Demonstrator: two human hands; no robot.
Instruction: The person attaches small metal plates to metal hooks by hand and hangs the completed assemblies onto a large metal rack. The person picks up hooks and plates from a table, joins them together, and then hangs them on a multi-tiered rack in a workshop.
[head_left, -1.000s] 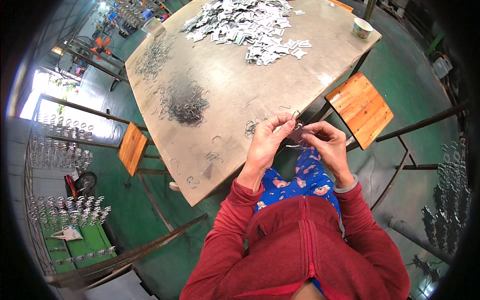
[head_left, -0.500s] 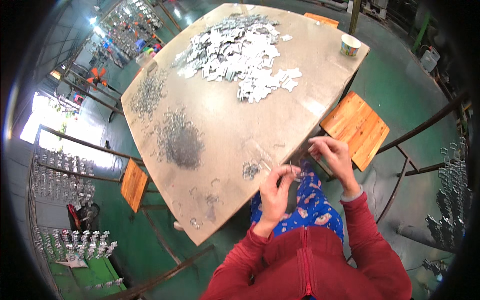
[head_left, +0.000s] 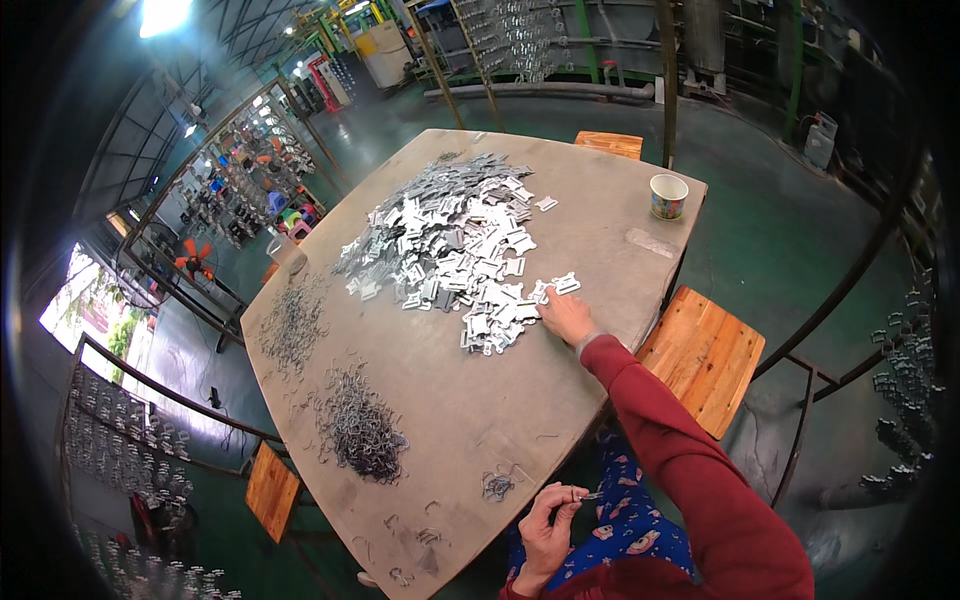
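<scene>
My right hand (head_left: pixel 567 316) reaches over the table to the near right edge of a pile of flat silvery metal plates (head_left: pixel 480 235). Its fingers close at the edge of a metal plate (head_left: pixel 541 292); the grip is partly hidden. Another plate (head_left: pixel 566 283) lies just beyond the fingers. Low over my lap, my left hand (head_left: pixel 550 525) is closed in a pinch on a small metal piece (head_left: pixel 592 496), too small to make out exactly. Nearest to it on the table is a little heap of bent wire hooks (head_left: pixel 497 486).
Two heaps of wire hooks, one dense (head_left: pixel 365 435) and one spread out (head_left: pixel 292 325), lie on the table's left side. A paper cup (head_left: pixel 668 197) stands at the far right corner. Wooden stools (head_left: pixel 703 360) flank the brown table (head_left: pixel 480 400). Metal rails (head_left: pixel 840 270) curve around it.
My right hand has gone from above my lap forward to the plate pile. My left hand stays near the table edge with its metal piece. The view has tilted up.
</scene>
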